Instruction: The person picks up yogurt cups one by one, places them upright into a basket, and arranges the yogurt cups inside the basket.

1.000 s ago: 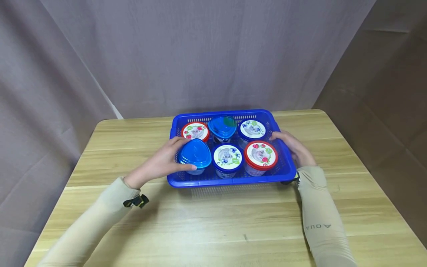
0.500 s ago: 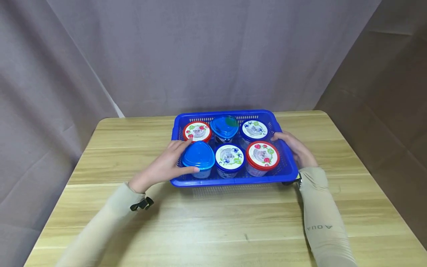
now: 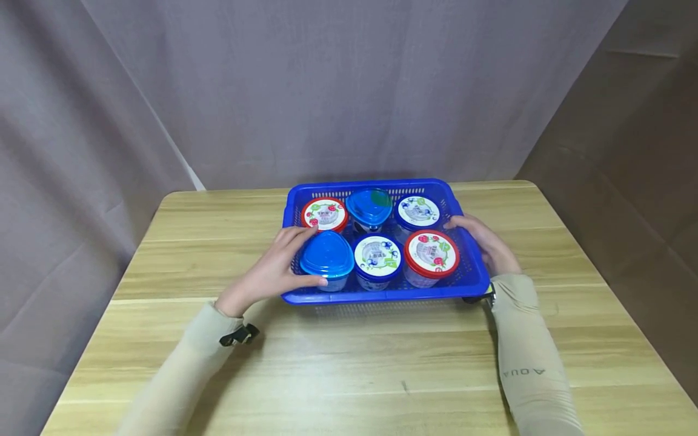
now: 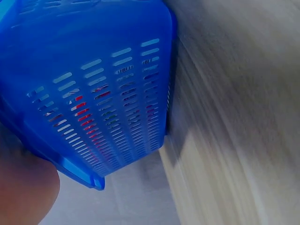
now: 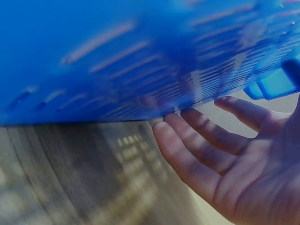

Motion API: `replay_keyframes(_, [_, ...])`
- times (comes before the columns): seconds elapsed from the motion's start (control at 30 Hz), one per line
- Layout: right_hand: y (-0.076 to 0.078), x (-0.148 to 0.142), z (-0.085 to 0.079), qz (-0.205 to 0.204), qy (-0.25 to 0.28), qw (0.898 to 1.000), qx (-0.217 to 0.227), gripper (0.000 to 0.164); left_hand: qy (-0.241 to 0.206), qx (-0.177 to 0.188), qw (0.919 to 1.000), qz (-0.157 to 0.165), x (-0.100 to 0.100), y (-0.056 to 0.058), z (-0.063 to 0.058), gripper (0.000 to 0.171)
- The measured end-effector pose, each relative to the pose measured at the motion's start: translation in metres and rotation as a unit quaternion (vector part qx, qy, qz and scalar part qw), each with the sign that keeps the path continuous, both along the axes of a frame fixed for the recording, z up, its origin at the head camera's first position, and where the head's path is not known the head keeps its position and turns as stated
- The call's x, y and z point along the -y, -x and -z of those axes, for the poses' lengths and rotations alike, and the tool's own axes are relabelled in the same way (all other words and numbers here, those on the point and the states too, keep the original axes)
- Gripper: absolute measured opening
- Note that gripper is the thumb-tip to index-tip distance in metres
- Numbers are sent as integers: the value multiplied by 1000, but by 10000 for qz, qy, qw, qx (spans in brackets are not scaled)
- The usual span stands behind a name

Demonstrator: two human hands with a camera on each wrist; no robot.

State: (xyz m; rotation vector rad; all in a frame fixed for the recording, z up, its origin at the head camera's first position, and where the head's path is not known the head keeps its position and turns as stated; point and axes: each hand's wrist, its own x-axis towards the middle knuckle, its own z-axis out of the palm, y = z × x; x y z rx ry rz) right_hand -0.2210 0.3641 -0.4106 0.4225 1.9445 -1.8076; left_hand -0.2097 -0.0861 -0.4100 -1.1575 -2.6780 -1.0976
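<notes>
In the head view, my left hand (image 3: 267, 272) holds a clear cup with a rounded-triangular blue lid (image 3: 327, 255) at the basket's front left corner, thumb in front and fingers behind. My right hand (image 3: 488, 245) grips the right side of the blue slotted basket (image 3: 382, 295), its thumb over the rim. In the right wrist view, the long fingers (image 5: 197, 140) reach up to the basket's lower outer side, nearly straight. Beside the held cup stand a blue-rimmed cup with a blueberry lid (image 3: 377, 255) and a red-rimmed cup with a strawberry lid (image 3: 432, 254).
The basket's back row has a red-lidded cup (image 3: 325, 215), a blue triangular-lidded cup (image 3: 369, 207) and a blueberry-lidded cup (image 3: 417, 212). Beneath lies a wooden table (image 3: 371, 369). A grey curtain (image 3: 349, 91) hangs behind, with a brown cloth wall (image 3: 627, 157) at the right.
The left hand and its blue-lidded cup have shifted slightly right and down. The whole scene has also slid a little right in view. The right hand keeps its place on the basket.
</notes>
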Motion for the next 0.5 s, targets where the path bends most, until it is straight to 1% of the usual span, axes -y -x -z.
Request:
replay_keyframes(0.13, [-2, 0, -1, 63, 258, 9995, 143, 73, -170, 35, 9998, -5, -1, 0, 1, 100])
replay_keyframes(0.27, [-3, 1, -2, 160, 500, 9981, 316, 76, -260, 68, 9996, -87, -1, 1, 3, 100])
replay_keyframes(0.37, [-4, 2, -2, 182, 533, 9978, 350, 81, -327, 110, 9993, -152, 0, 0, 4, 100])
replay_keyframes(0.5, [-4, 3, -2, 194, 541, 9976, 398, 83, -354, 180, 9990, -192, 0, -1, 5, 99])
